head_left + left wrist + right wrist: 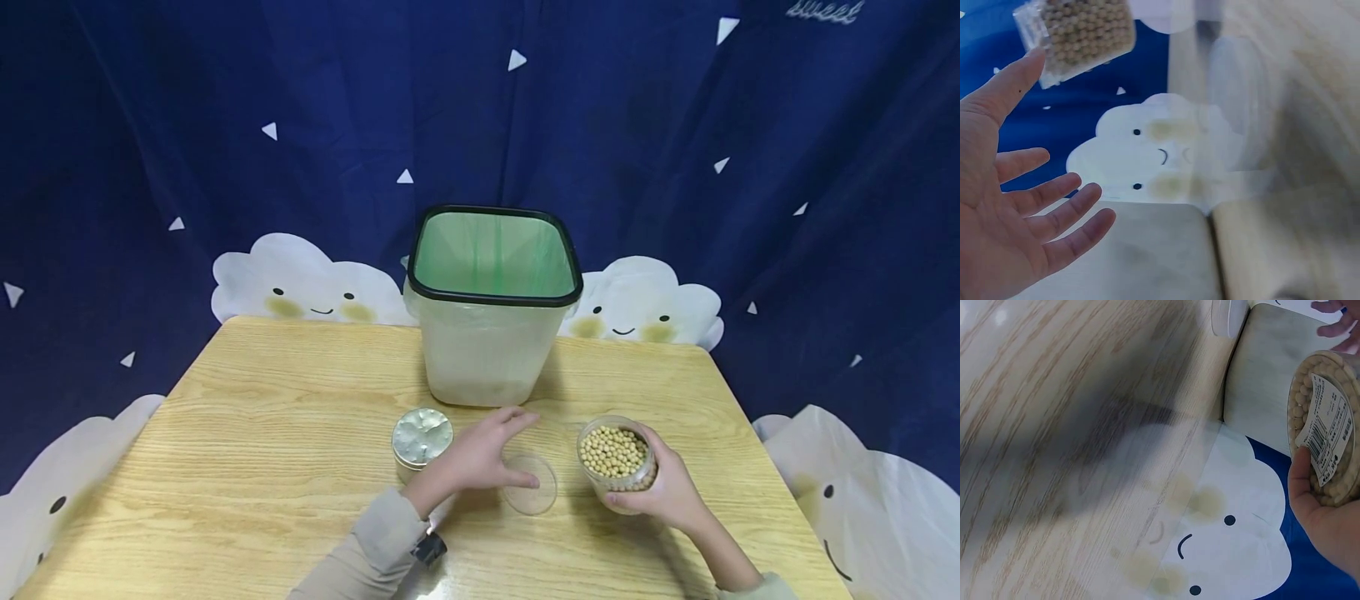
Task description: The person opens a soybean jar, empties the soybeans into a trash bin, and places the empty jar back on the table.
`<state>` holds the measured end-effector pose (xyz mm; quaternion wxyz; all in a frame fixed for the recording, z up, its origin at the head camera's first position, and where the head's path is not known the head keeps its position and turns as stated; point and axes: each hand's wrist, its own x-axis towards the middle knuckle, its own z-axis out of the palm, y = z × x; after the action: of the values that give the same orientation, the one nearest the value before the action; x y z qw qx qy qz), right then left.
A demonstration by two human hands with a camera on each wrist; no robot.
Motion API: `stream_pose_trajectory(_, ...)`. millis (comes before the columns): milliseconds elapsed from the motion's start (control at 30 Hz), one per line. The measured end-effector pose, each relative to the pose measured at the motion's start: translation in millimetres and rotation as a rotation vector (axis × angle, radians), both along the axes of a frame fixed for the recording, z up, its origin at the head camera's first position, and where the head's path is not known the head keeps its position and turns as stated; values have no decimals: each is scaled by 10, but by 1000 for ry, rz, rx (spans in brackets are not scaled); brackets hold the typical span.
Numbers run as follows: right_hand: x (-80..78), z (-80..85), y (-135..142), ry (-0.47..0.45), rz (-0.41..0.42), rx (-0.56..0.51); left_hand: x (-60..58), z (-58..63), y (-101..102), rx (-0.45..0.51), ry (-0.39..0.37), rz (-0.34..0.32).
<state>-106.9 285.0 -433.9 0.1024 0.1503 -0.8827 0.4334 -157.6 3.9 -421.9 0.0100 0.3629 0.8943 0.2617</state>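
A clear jar of round, yellowish beans [613, 452] is gripped around its side by my right hand [670, 490]. The jar has no lid on it and leans so that its mouth faces the head camera. In the right wrist view its base carries a white label [1330, 428] with a barcode, and a thumb lies against the base. My left hand [487, 454] hovers over the table with its fingers spread and holds nothing. Just beneath it lies a clear round lid [542, 493]. The left wrist view shows the bare palm [1004, 231], with the jar [1088, 37] beyond the thumb.
A round container with a silvery top [422, 437] stands left of my left hand, partly hidden by the arm. Behind the hands stands a pale bin [491, 354] with a black rim. The wooden table [285, 433] ends at a blue curtain [330, 167] with clouds.
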Motion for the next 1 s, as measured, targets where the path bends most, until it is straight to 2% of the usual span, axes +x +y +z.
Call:
stream_pose_trajectory(233,11,31,-13,16,4,9,49,194,-80,31,-27,14)
stream_pose_trajectory(633,-13,8,1,13,-5,8,-8,442,-243,145,85,11)
stream_pose_trajectory(800,-18,-4,9,19,1,2,-39,550,-338,205,100,42)
stream_pose_trajectory(1000,-22,-10,26,10,4,8,-109,690,-478,288,182,76)
